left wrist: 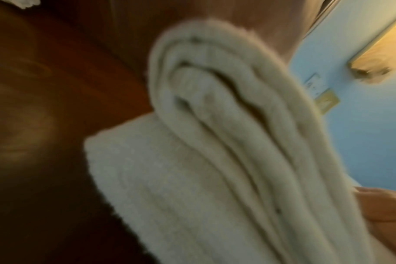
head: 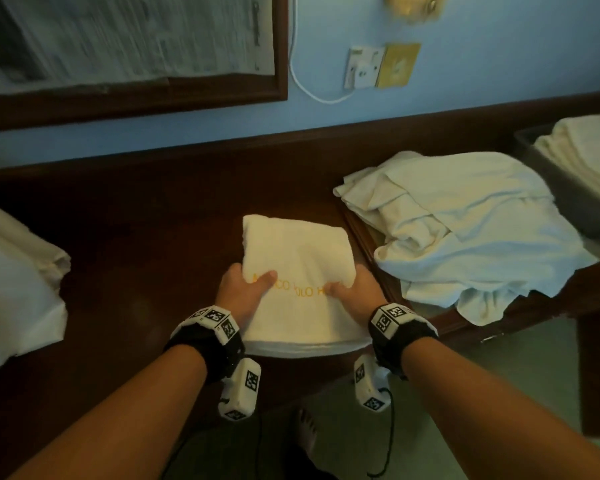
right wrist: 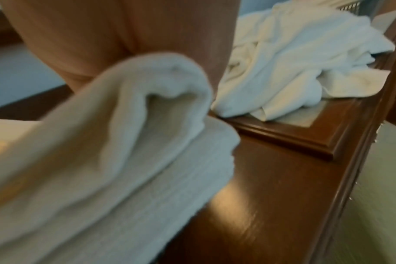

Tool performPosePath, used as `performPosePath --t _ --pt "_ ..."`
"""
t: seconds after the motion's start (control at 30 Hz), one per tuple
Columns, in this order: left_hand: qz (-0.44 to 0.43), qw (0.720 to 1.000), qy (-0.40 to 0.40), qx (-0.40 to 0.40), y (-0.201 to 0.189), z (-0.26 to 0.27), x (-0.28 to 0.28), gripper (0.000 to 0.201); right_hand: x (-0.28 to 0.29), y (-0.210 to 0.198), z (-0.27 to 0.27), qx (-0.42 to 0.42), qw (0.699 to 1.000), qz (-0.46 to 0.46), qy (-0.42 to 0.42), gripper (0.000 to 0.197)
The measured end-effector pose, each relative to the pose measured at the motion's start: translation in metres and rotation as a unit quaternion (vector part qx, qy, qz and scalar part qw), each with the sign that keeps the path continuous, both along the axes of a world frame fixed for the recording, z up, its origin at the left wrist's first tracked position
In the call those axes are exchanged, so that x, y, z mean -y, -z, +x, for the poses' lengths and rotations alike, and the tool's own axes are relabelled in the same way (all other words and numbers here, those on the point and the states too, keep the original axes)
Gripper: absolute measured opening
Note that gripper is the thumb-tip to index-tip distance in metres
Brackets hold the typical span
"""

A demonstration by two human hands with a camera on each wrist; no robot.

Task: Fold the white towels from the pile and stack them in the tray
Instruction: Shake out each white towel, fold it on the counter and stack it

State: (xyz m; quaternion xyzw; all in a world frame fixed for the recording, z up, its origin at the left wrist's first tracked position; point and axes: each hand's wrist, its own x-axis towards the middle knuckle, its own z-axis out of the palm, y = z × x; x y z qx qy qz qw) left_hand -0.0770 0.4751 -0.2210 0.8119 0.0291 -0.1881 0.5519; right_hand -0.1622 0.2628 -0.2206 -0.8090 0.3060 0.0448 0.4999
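Towel (head: 298, 271) on the worktop (head: 136, 244), mid-fold, gripped at its doubled edge by both hands (head: 243, 292) (head: 354, 292); folded towels fill the tray (head: 565, 192), an unfolded pile (head: 465, 223) remains.

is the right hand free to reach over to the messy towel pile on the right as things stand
Probably not yet: the right hand grips the folded towel together with the left hand. Nothing blocks the way to the pile.

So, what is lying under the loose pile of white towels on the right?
The pile lies on a raised wooden panel on the dark desk. Only the panel's near edge and corner show; the rest is covered.
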Motion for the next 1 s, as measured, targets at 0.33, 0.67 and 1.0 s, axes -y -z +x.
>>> performPosePath --t 0.33,0.67,1.0 --pt "-0.083 0.980 0.163 0.075 -0.116 -0.050 0.045 0.060 0.037 -0.120 -0.073 0.147 0.986 -0.049 0.068 0.050" --pt "-0.179 0.956 0.193 0.132 -0.176 -0.112 0.190 0.055 0.153 -0.175 -0.166 0.216 0.972 -0.028 0.083 0.064" --pt "-0.214 0.928 0.260 0.160 -0.199 -0.198 0.434 0.055 0.373 -0.206 -0.265 0.212 0.968 -0.053 0.125 0.077"
